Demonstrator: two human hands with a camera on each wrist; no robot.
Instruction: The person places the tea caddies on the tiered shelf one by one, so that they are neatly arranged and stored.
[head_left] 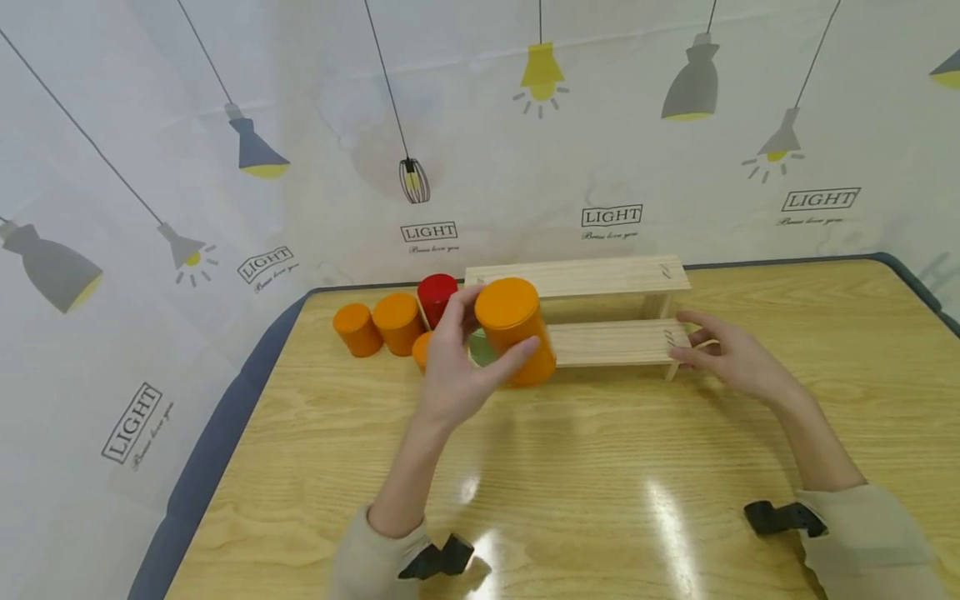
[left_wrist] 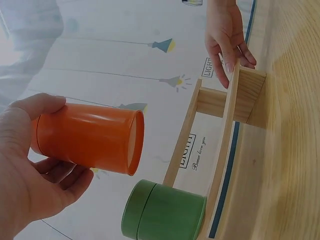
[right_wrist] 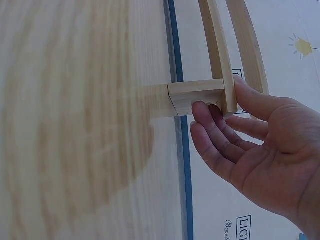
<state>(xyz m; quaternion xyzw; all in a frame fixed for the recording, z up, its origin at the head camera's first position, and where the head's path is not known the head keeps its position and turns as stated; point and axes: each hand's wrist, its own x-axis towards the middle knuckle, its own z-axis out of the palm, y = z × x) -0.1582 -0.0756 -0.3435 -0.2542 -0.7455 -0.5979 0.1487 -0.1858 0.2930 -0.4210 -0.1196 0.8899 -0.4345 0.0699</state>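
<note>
My left hand (head_left: 453, 375) grips an orange canister (head_left: 517, 333) by its sides, thumb on one side and fingers on the other. The canister is tilted and held up in front of the left part of a two-tier wooden rack (head_left: 607, 342). Just behind it, a green canister (left_wrist: 165, 210) stands at the left end of the rack's lower board; the head view shows only a sliver of it. At the rack's right end, my right hand (head_left: 731, 358) pinches the lower board, thumb above and fingers curled under, as the right wrist view shows.
Left of the rack stand a small orange canister (head_left: 357, 331), a larger orange one (head_left: 398, 323) and a red one (head_left: 437, 293). Another orange canister (head_left: 421, 352) is partly hidden behind my left hand. A lamp-patterned cloth (head_left: 495, 167) hangs behind the wooden table (head_left: 585, 483).
</note>
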